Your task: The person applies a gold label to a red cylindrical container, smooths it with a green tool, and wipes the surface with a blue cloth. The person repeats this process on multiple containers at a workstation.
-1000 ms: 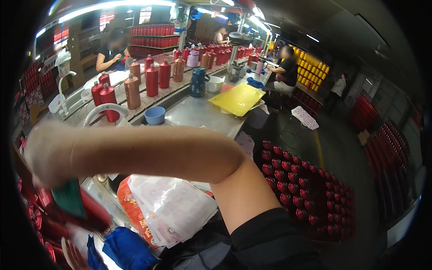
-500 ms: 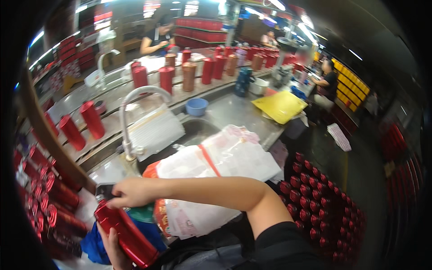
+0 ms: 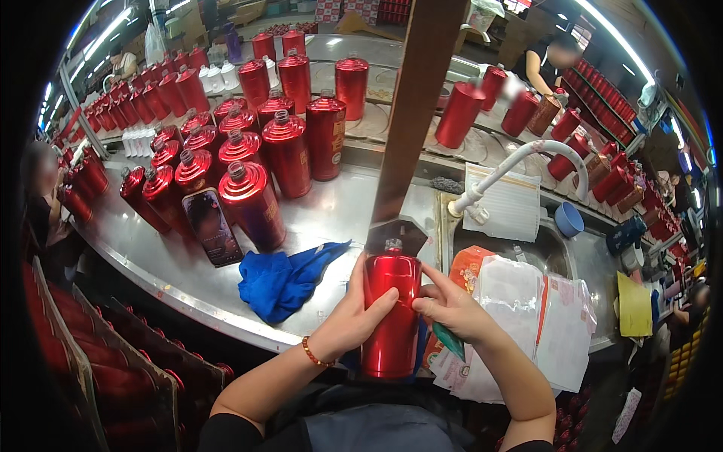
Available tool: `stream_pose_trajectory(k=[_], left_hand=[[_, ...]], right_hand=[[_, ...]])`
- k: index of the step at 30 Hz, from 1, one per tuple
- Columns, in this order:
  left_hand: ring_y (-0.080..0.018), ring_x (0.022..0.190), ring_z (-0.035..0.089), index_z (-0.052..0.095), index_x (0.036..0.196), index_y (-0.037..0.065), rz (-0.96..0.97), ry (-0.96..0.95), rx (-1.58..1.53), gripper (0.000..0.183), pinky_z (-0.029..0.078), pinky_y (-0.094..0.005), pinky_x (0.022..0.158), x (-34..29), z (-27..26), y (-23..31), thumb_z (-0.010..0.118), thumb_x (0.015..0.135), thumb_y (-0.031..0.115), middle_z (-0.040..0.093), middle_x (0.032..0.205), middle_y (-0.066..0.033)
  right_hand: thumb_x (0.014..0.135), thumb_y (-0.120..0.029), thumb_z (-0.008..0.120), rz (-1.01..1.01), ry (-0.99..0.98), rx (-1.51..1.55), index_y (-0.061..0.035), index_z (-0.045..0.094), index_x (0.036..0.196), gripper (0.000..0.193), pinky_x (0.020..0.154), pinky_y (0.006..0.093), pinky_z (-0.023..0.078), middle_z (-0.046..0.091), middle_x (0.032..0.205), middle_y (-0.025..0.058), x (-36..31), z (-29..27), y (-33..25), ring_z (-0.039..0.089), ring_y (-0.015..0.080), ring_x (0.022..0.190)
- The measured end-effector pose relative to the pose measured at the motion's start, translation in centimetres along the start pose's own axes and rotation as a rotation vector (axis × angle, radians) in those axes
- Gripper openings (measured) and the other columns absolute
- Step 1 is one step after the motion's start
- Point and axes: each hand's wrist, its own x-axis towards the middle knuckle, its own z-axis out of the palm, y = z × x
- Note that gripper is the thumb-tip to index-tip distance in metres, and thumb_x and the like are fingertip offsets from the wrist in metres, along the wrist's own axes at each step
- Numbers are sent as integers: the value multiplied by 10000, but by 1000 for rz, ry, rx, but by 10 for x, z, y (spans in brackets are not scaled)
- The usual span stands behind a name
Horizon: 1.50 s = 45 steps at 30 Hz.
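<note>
A shiny red bottle [image 3: 390,324] with a bare threaded neck stands upright before my body. My left hand [image 3: 365,305] wraps its left side, thumb across the front; a beaded bracelet circles that wrist. My right hand [image 3: 450,305] has its thumb and fingers closed by the bottle's right side. From under that hand sticks a green pointed piece [image 3: 449,341]; its kind is unclear. Left of the bottle, a crumpled blue cloth [image 3: 280,285] lies on the steel counter [image 3: 196,282]. A phone with a lit screen [image 3: 212,227] leans against a group of similar red bottles [image 3: 285,154].
A brown post [image 3: 410,113] rises beyond my bottle. To the right are a sink [image 3: 546,256], a curved white faucet [image 3: 520,154], a blue bowl [image 3: 568,219] and stacked white plastic sheets [image 3: 512,301]. Crates of red bottles [image 3: 120,361] stand lower left. Other people work farther off.
The view has swung left. The bottle, tilted before, is now upright. My right hand has come down from the bottle's neck to its right side. The blue cloth now shows beside the bottle.
</note>
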Motion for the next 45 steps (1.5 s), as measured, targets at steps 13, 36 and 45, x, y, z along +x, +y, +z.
stream_pose_trajectory(k=[13, 36, 45], left_hand=[[-280, 1326, 546, -36, 1605, -74, 150, -14, 234, 957, 428, -366, 1109, 23, 2, 11, 648, 1020, 252, 497, 1470, -250], [-214, 1376, 477, 225, 1614, -26, 258, 81, 96, 695, 360, -344, 1156, -1, 10, -19, 555, 1068, 247, 447, 1546, -146], [-222, 1374, 497, 228, 1613, -31, 283, 104, 144, 766, 376, -351, 1155, -1, 8, -17, 609, 1033, 293, 453, 1548, -158]], right_hand=[[1006, -163, 686, -85, 73, 104, -77, 160, 1657, 841, 738, 236, 497, 629, 1269, 170, 4, -6, 1, 617, 85, 916], [912, -202, 708, 81, 753, -808, 23, 770, 975, 241, 664, 279, 504, 729, 762, 57, -129, -248, 19, 644, 118, 709], [680, -508, 910, 570, 579, -1380, -20, 788, 982, 586, 822, 419, 585, 763, 1000, 191, 39, -289, 16, 735, 366, 939]])
